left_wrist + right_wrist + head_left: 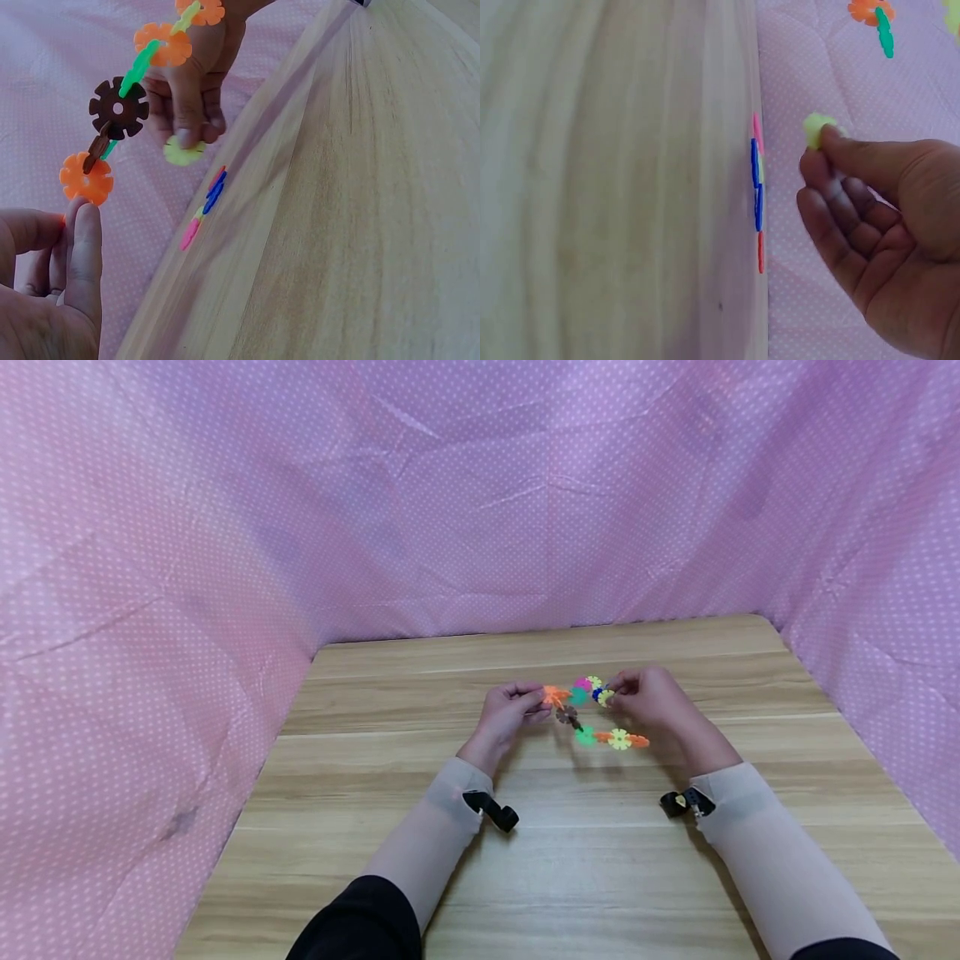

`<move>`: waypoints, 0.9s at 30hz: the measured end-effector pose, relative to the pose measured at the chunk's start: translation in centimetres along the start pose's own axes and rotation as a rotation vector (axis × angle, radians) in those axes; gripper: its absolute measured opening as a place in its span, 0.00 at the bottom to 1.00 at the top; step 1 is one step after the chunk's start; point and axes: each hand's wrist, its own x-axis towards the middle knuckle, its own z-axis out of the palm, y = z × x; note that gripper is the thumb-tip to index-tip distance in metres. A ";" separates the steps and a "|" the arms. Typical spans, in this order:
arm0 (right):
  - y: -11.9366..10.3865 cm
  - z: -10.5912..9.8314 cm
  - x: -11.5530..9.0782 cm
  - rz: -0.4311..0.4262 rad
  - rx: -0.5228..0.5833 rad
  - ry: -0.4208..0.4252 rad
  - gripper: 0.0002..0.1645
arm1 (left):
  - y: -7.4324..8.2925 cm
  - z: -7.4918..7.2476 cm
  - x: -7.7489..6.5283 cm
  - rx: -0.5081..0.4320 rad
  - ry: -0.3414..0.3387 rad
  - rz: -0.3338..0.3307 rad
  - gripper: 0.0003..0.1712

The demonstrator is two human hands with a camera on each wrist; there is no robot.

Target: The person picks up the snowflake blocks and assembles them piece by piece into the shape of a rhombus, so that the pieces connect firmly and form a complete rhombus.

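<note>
Orange, brown, green and yellow plastic discs, notched like flowers, link into a bent chain (118, 109) held up above a wood-grain table (585, 877), with a pink dotted cloth (450, 510) behind. From my remote seat I take the step in hand to be adding a piece: a pale yellow disc (819, 129) is near the chain but apart from it. As I judge it, the next move calls for turning that disc so its notch meets one on the chain, perhaps on the green piece jutting toward it.

My left hand (510, 714) is nearly closed, thumb and fingers pinching an orange disc at one end. My right hand (651, 697) grips the yellow disc between thumb and forefinger, other fingers loosely bent. Near it, pink, blue and red pieces (214, 196) lie in a row.
</note>
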 end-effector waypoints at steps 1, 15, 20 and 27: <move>-0.1 0.0 0.0 -0.008 0.007 0.009 0.05 | 0.0 0.0 0.0 0.001 0.003 0.000 0.10; -2.0 0.2 -0.5 -0.071 0.097 0.040 0.06 | 0.2 -0.3 0.1 0.029 0.045 -0.031 0.08; -2.5 0.4 -0.5 -0.092 0.113 0.031 0.06 | 0.2 -0.4 0.2 0.016 0.037 -0.031 0.08; -2.6 0.8 -0.3 -0.115 0.126 0.042 0.05 | 0.2 -0.5 0.5 0.025 0.030 -0.023 0.08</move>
